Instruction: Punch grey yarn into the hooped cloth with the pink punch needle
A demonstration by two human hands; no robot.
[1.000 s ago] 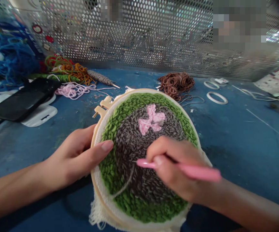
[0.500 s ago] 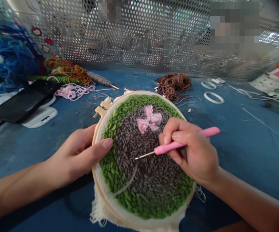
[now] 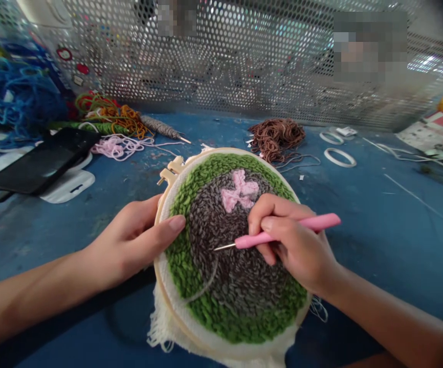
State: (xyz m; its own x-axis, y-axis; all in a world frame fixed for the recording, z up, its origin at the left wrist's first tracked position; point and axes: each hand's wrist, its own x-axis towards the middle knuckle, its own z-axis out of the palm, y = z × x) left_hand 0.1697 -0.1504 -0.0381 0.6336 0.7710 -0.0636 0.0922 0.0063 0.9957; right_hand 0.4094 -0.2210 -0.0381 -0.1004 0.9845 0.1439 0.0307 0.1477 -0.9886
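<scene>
My left hand [image 3: 129, 243] grips the left rim of a round wooden hoop [image 3: 159, 255], its thumb on the front and its fingers hidden behind. Stretched in the hoop is cloth covered with a green looped border [image 3: 183, 250], a dark grey middle [image 3: 214, 214] and a pink shape [image 3: 240, 191] near the top. My right hand [image 3: 294, 240] is closed round a pink-handled hook tool [image 3: 321, 222]. The tool's thin metal tip touches the grey stitches left of centre. A loose grey strand [image 3: 206, 289] curves from near the tip down over the green border.
Behind the hoop lie brown yarn [image 3: 277, 135], pink yarn [image 3: 116, 146] and a grey yarn roll [image 3: 162, 127]. A black phone [image 3: 41, 161] and blue yarn [image 3: 14, 97] are at the left. White rings [image 3: 339, 157] lie at the right, before a perforated metal panel [image 3: 225, 66].
The hoop has shifted slightly right at its left side, with my left hand on it. My right hand and the tool have moved a little left, and the metal tip shows less length.
</scene>
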